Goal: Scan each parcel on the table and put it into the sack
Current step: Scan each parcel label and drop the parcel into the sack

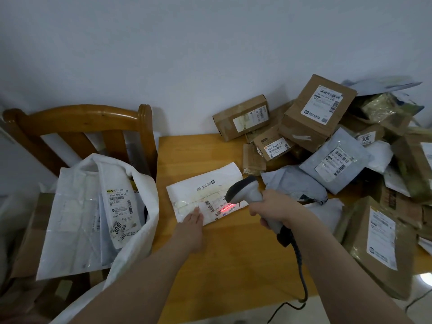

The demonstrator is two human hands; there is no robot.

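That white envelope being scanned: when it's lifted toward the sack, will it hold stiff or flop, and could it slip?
The white envelope lies thin and creased, so it will likely flop and feel light. Its smooth face may slide on the table; the left hand presses its near edge while the right hand holds the scanner, hinting it shifts easily.

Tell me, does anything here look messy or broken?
Yes. The parcels at the table's right are heaped anyhow, the big brown box tilted on top, and one grey bag beside the scanner lies crumpled.
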